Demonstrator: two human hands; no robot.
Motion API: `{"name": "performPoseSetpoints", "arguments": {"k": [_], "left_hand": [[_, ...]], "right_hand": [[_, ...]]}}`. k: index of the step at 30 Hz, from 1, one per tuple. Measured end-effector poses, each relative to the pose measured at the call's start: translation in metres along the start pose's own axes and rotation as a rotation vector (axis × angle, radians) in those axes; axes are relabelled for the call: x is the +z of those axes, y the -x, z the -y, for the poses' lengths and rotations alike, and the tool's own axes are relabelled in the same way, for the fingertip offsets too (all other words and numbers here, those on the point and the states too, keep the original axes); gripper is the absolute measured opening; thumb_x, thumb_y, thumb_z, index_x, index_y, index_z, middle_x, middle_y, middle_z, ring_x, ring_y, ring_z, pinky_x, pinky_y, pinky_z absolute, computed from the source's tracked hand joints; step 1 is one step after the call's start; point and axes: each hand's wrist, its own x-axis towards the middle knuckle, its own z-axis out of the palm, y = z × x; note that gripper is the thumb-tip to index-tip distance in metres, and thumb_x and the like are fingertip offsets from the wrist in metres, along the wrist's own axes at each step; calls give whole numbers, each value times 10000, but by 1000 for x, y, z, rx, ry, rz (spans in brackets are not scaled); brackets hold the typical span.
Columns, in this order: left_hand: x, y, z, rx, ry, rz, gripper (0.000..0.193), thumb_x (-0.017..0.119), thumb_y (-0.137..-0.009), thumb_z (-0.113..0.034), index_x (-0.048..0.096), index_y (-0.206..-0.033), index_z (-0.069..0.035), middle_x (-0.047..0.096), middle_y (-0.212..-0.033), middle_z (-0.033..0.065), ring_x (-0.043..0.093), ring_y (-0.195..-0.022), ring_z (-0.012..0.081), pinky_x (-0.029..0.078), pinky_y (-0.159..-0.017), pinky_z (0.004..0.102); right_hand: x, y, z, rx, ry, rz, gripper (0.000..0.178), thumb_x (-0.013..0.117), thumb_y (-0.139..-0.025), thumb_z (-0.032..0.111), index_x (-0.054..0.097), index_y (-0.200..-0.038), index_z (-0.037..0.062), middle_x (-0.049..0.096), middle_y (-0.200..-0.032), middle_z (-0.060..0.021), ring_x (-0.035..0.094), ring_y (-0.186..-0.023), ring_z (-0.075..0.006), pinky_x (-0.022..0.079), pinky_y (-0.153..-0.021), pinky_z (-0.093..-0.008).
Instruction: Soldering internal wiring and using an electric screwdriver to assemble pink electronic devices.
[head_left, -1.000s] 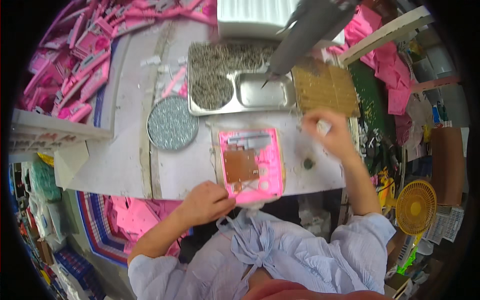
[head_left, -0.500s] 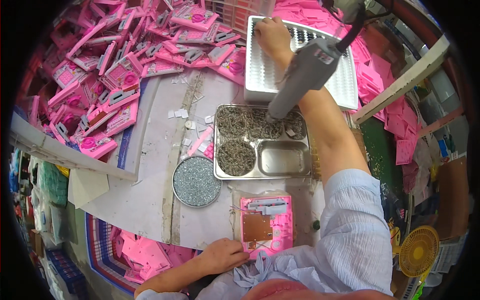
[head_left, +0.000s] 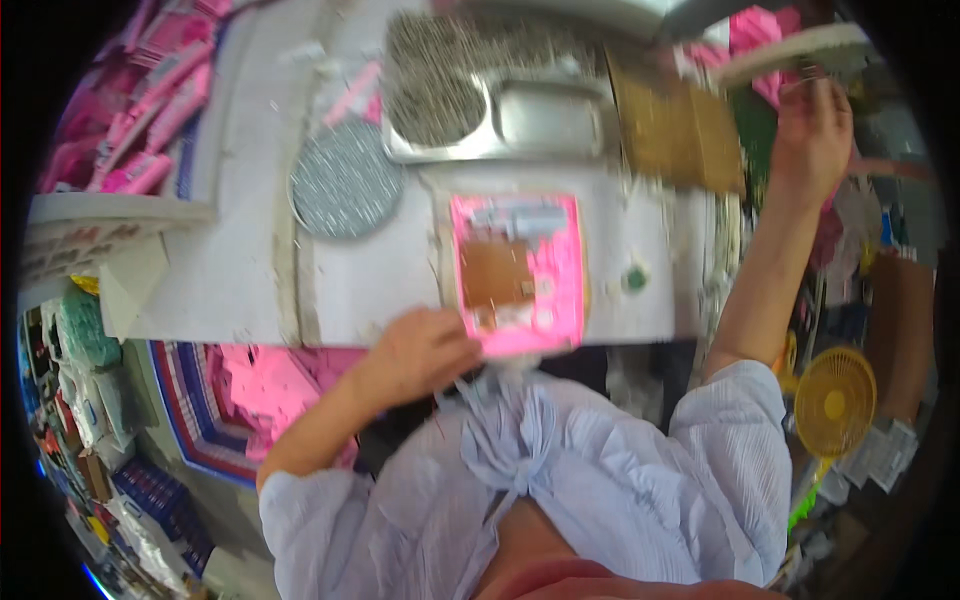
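Your pale worktable (head_left: 370, 280) spread under everything, its near edge running just in front of your body. Toward its far side lay the steel tray (head_left: 545, 115), small metal pieces massed in some compartments, the near right one bare. Below the table's edge, to your left, a striped bin (head_left: 183, 405) held pink parts. The open pink casing (head_left: 554, 268) lay flat near the table's front edge, in front of you and nearer than the tray. Brown cardboard (head_left: 675, 125) sat just right of the tray, and a round dish (head_left: 345, 180) of silvery bits stood at its lower left. Your right hand (head_left: 812, 130) was raised well away from the casing, beyond the table's right side, fingers bent; blur left me unable to tell whether they gripped anything. Your left hand (head_left: 425, 350) touched the casing's lower left corner, fingers close together, though I could not tell whether they pinched it. Inside the casing, a brown board (head_left: 495, 273) filled the left part
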Motion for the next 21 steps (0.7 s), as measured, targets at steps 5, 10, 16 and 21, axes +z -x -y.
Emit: {"name": "performPoseSetpoints", "arguments": {"k": [5, 10, 16, 21], "left_hand": [[1, -10, -1, 14, 69, -44, 204, 814, -791, -149, 686, -946, -112, 573, -836, 53, 603, -740, 271, 477, -625, 399], [-3, -9, -6, -49, 55, -5, 210, 815, -791, -138, 689, -955, -100, 582, -846, 56, 609, -739, 265, 487, -629, 394], [0, -6, -8, -56, 50, -32, 218, 818, -788, -138, 693, -961, -91, 585, -842, 58, 608, -724, 264, 483, -618, 395], [0, -11, -6, -47, 38, -6, 219, 819, -784, -134, 692, -958, -96, 590, -843, 65, 597, -714, 271, 470, -609, 397]], "right_hand": [[45, 224, 39, 237, 581, 827, 139, 777, -823, 84, 749, -959, 78, 707, -921, -47, 601, -935, -243, 488, -856, -362], [49, 247, 16, 25, 610, 1016, 206, 807, -771, 83, 706, -949, 104, 687, -932, -25, 556, -933, -288, 464, -849, -368], [52, 248, 15, -188, 669, 1067, 219, 837, -743, 121, 713, -925, 113, 698, -961, -8, 578, -968, -282, 482, -845, -389], [34, 255, -8, -251, 522, 1011, 259, 869, -721, 191, 734, -930, 115, 704, -1042, -9, 594, -1007, -280, 495, -861, -402]]}}
